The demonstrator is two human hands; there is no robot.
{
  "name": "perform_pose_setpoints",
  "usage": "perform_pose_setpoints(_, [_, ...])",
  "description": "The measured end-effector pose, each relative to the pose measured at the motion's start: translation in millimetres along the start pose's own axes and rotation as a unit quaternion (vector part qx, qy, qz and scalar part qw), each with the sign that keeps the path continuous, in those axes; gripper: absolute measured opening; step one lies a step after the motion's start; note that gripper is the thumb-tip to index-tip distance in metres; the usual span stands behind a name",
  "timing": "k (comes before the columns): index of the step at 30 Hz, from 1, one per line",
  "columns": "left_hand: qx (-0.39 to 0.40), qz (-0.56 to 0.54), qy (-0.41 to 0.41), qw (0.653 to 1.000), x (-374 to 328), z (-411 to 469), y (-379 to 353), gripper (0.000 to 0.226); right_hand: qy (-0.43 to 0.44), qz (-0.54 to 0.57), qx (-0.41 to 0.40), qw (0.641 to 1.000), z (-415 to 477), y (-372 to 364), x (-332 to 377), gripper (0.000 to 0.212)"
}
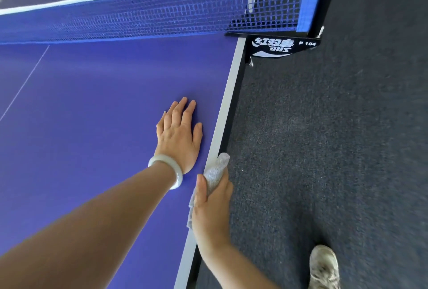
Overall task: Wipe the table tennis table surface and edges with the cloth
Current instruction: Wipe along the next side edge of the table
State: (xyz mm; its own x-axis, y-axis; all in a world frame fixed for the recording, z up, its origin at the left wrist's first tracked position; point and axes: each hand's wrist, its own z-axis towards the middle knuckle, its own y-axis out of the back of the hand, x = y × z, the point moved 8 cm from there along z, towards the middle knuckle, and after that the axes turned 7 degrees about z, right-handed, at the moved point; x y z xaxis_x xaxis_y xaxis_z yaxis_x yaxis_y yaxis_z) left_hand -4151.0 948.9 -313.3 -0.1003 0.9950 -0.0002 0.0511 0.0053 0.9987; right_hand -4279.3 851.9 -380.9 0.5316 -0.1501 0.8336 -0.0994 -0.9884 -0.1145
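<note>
Net clamp bracket (281,45) at the counter's side edge: white "DHS" logo beneath Chinese characters, "P 104" to its right, all seen inverted.

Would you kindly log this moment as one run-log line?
step: edge wipe | right hand: grips cloth against table edge | left hand: flat on tabletop

grip: right hand (212,207) around cloth (216,170) on table edge (228,103). ahead of grip: edge bare up to net clamp (278,45), which straddles edge and blocks it. left of grip: left hand (179,135) flat on table surface (92,126), just beside, narrow gap; farther ahead net (150,15) bars surface. right of grip: open carpet (324,149); shoe (324,265) behind, well apart.
</note>
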Motion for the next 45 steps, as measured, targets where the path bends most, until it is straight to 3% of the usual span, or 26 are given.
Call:
perform_pose_setpoints(8, [0.058, -0.040, -0.003, 0.998, -4, -24, 8, 0.054, 0.039, -0.017, -0.019, 0.999, 3, 6, 9, 0.063])
perform_pose_setpoints(11, [0.078, 0.018, -0.026, 0.996, 17, -91, 7, 0.056, 0.029, 0.007, -0.021, 0.999, 4, 6, 8, 0.058])
perform_pose_setpoints(16, [0.132, 0.080, 0.011, 0.988, 65, -186, -17, 0.060, 0.052, -0.009, -0.043, 0.998, 3, 6, 12, 0.055])
perform_pose_setpoints(23, [0.054, 0.082, 0.030, 0.995, 54, -196, -22, 0.062, 0.038, 0.072, -0.050, 0.995, -24, 3, -16, 0.051])
perform_pose_setpoints(28, [0.044, 0.074, 0.026, 0.996, 56, -197, -23, 0.061, -0.015, 0.064, -0.039, 0.997, -127, -1, -80, 0.080])
perform_pose_setpoints(32, [0.037, 0.066, 0.030, 0.997, 58, -195, -24, 0.061, 0.039, 0.019, -0.055, 0.998, -68, 2, -42, 0.057])
perform_pose_setpoints(35, [0.031, 0.064, 0.029, 0.997, 58, -195, -26, 0.060, 0.012, 0.055, -0.041, 0.998, -23, 5, -21, 0.053])
perform_pose_setpoints(42, [0.020, 0.057, 0.029, 0.998, 57, -194, -22, 0.058, 0.036, 0.030, -0.025, 0.999, -142, 2, -92, 0.054])
perform_pose_setpoints(45, [0.018, 0.047, 0.031, 0.998, 57, -195, -22, 0.059, -0.001, 0.031, 0.016, 0.999, -121, 0, -91, 0.051])
